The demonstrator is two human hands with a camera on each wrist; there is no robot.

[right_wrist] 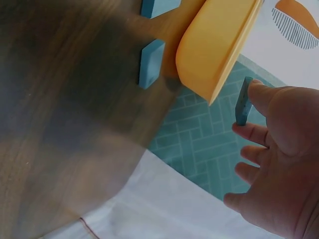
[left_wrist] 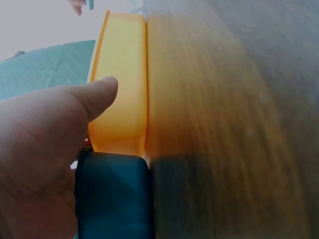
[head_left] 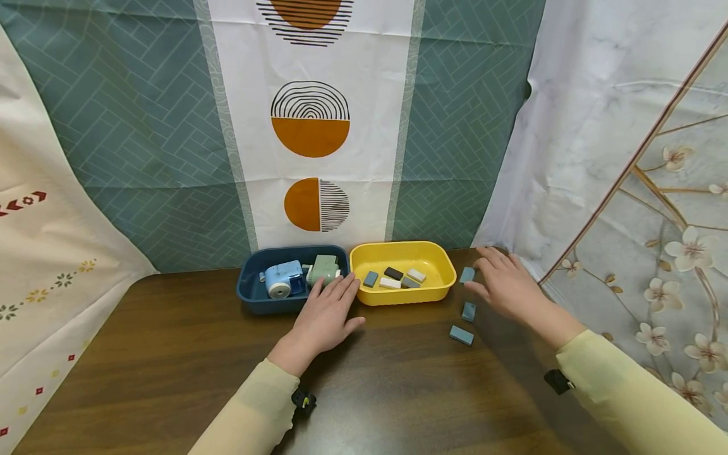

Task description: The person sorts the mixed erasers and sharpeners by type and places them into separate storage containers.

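the right hand (head_left: 508, 285) holds a blue eraser (head_left: 467, 274) pinched at thumb and fingertip, just right of the yellow tray (head_left: 442, 291), its other fingers spread. two more blue erasers (head_left: 469, 311) lie nearer on the counter (head_left: 170, 354). the left hand (head_left: 325, 316) lies flat, fingers relaxed, on the near rim where the dark blue tray (head_left: 250, 302) touches the yellow one.

Dark brown wood-grain table (head_left: 170, 354), with a navy tray (head_left: 253, 294) on the left beside a bright yellow tray (head_left: 443, 278). Slate-blue blocks (head_left: 462, 335) lie near right. Far behind hangs a teal herringbone curtain (head_left: 142, 126) with orange, black-striped half-circles.
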